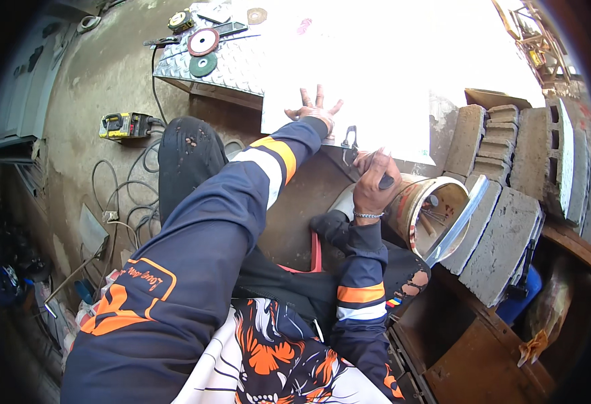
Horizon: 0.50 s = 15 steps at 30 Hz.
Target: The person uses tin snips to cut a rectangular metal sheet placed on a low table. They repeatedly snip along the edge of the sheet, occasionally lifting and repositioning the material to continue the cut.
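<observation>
My left hand [314,113] lies with its fingers spread on a bright white sheet [349,67], near its front edge. That edge carries a dark metal clamp-like piece [349,137], just right of my left wrist. My right hand [375,188] is closed below it, around a tool whose rounded dark end [386,182] shows beside the fingers. The rest of this tool is hidden by the hand, and I cannot tell whether it joins the clamp-like piece. Glare washes out most of the sheet.
A tread-plate table [241,75] carries a tape measure [180,21], a red disc [203,42] and a green disc [203,64]. A yellow-black machine [126,126] and cables [134,195] lie left. A bucket [413,219] holding tools and concrete blocks [501,236] stand right.
</observation>
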Available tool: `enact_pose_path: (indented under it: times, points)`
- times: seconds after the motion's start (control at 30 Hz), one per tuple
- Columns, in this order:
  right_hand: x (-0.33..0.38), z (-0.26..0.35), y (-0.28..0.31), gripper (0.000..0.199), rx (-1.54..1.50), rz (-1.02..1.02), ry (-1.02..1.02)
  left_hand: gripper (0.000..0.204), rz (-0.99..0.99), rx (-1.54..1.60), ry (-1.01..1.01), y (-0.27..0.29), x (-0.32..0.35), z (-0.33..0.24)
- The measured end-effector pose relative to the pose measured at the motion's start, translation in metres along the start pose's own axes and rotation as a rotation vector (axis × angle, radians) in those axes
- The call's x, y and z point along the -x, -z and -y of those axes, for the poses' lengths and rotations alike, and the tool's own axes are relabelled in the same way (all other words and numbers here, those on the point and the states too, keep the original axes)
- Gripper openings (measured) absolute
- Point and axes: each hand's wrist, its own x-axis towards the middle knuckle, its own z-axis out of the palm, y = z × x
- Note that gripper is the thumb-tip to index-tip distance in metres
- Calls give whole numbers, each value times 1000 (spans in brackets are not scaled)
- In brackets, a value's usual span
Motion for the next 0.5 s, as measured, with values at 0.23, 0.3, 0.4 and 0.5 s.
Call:
enact_pose_path:
  times: [0.23, 0.3, 0.4, 0.5]
  points:
    - [-27, 13, -14, 45, 89, 55, -114, 106, 4, -14, -7, -10, -1, 5]
    - [-35, 12, -20, 40, 146, 46, -129, 105, -18, -24, -11, -7, 1, 3]
    - [-47, 9, -24, 33, 316, 15, -74, 103, -15, -3, -36, -4, 7, 4]
    - [-44, 6, -23, 35, 373, -2, -156, 98, 29, -44, -29, 2, 11, 3]
